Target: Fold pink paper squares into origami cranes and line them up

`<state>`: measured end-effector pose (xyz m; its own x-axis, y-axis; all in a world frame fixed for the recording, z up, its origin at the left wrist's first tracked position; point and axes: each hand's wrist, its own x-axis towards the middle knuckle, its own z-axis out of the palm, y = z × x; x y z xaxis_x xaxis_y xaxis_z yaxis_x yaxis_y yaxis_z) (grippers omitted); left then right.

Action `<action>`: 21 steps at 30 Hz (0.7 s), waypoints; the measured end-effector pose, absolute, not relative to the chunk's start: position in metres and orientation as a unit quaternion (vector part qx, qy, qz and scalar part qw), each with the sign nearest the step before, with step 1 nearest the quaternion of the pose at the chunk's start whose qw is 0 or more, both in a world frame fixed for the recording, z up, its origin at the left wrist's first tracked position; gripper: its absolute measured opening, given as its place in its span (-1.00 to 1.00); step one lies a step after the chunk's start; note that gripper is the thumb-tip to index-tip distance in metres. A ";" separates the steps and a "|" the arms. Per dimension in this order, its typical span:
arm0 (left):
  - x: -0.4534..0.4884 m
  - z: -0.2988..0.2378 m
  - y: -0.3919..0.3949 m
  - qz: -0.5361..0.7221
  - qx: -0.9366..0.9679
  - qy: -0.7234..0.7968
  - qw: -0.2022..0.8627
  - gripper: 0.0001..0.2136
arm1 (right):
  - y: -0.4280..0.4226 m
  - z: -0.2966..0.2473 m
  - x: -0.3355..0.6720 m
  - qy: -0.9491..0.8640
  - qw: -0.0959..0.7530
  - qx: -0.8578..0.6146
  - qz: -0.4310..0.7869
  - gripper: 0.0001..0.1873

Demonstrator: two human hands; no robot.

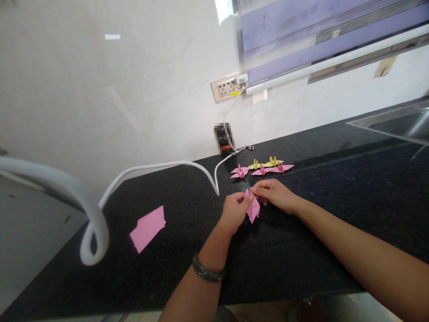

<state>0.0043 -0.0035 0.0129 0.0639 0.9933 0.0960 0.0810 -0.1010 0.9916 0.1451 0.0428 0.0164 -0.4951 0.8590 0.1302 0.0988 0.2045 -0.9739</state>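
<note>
Both of my hands pinch a small folded pink paper piece [253, 209] just above the black countertop [321, 210]. My left hand [235, 210] grips its left side with closed fingers, and a dark bangle circles that wrist. My right hand [276, 195] holds its top edge from the right with fingertips pressed together. Behind my hands, several finished paper cranes [260, 168] in pink and yellow lie in a row on the counter.
A loose stack of pink paper [148, 228] lies at the left. A white cable [157, 167] curves across the counter from a wall socket [228, 88], past a small dark object [224, 139]. A steel sink [398, 121] sits at the far right.
</note>
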 end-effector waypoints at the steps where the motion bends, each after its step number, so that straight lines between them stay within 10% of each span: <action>1: 0.004 0.013 -0.003 0.489 0.560 0.477 0.469 -0.70 | 0.043 0.016 0.145 -0.685 0.364 -0.349 0.526 -0.71; 21: -0.002 0.001 0.004 0.434 0.643 0.521 0.356 -0.68 | 0.046 0.013 0.146 -0.697 0.365 -0.360 0.501 -0.80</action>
<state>-0.0019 0.0042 0.0011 0.0807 0.9792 0.1863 0.3614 -0.2029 0.9101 0.1460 0.0458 0.0131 -0.4739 0.8681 0.1476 0.1360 0.2377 -0.9618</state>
